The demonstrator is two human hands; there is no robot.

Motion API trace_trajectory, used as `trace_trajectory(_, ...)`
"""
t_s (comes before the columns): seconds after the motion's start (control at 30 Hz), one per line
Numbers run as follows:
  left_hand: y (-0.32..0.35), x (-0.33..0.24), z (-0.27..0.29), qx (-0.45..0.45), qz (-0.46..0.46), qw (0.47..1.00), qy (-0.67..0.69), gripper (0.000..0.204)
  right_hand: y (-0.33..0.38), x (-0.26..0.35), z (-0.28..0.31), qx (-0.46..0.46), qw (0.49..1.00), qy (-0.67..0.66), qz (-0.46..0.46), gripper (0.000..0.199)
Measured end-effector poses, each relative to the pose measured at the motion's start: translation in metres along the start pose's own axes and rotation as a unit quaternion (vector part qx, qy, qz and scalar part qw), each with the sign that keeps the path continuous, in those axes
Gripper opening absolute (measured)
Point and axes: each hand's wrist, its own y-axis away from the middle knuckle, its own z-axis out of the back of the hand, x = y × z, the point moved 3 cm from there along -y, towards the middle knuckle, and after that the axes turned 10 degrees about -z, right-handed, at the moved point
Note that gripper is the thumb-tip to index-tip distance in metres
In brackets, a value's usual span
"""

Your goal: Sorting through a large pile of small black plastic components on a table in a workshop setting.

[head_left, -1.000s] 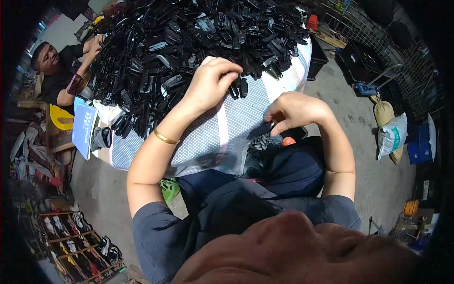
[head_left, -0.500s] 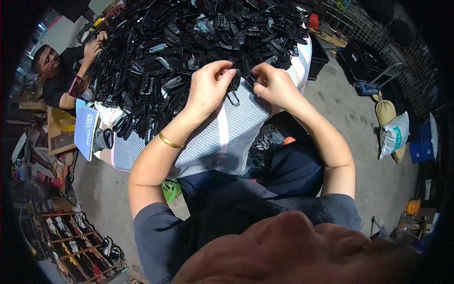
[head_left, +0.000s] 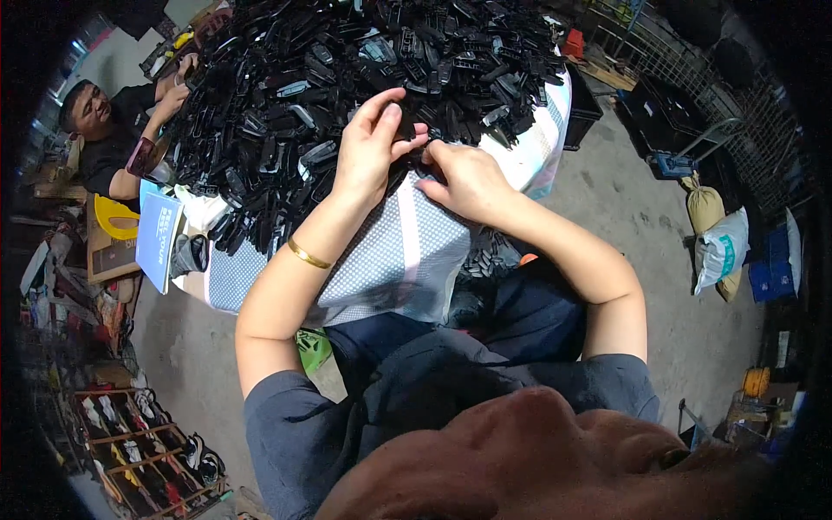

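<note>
Glossy black plastic parts (head_left: pixel 347 78); woven cloth table cover (head_left: pixel 390 251); metal bangle (head_left: pixel 308 255).

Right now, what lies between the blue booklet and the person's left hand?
In the head view, black plastic parts heaped on the cloth-covered table fill the stretch from blue booklet to left hand.

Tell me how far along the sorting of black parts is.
Done: nothing finished is identifiable. In hand: left hand and right hand meet on one small black part at the pile's edge. Left: a large heap of black parts covers the table.
</note>
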Motion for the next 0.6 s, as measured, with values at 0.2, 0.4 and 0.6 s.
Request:
trace_trajectory(0.2, 0.005, -0.003, -0.003, 0.002, -0.015, 1.0, -0.014, 0.034, -0.01, -0.02, 0.027, 0.041, 0.989, -0.116, -0.085, 0.042)
trace_trajectory(0.4, 0.016, 0.015, -0.014, 0.053, 0.074, 0.993, 0.077, 0.032, -0.007, -0.027, 0.045, -0.051, 0.877, -0.462, -0.121, 0.031)
trace_trajectory(0.6, 0.014, 0.013, -0.01, 0.073, 0.003, 0.997, 0.002, 0.033, 0.002, -0.013, 0.039, -0.089, 0.953, -0.287, -0.043, 0.03)
